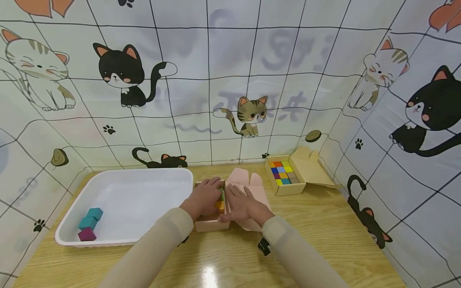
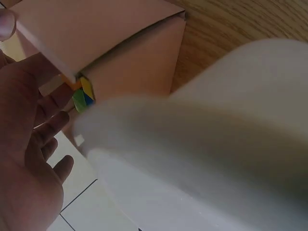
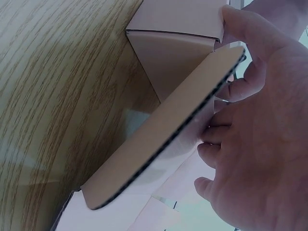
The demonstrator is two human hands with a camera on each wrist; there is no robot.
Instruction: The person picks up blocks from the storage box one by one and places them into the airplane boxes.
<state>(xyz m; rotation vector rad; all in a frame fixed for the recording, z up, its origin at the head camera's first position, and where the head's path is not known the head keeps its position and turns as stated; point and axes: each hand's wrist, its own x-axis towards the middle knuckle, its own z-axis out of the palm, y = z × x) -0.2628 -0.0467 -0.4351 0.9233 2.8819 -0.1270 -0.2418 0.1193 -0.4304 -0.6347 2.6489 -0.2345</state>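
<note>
A pink cardboard box (image 1: 212, 227) stands on the table with its lid (image 1: 260, 193) folded out to the right. My left hand (image 1: 202, 200) reaches over the box's opening, its fingers relaxed among coloured blocks (image 1: 219, 205). In the left wrist view, green, yellow and blue blocks (image 2: 83, 96) show at the opening beside the fingers. Against the box's right edge and lid lies my right hand (image 1: 245, 206), fingers mostly straight. The right wrist view shows its thumb at the box corner. The hands hide part of the box's contents.
A white tray (image 1: 144, 241) at the left contains two teal blocks (image 1: 91, 219) and a magenta block (image 1: 87, 234). At the back right, an open yellowish box (image 1: 291, 189) has rows of coloured blocks. Cat-patterned cloth (image 1: 201, 80) surrounds the wooden table (image 1: 306, 236).
</note>
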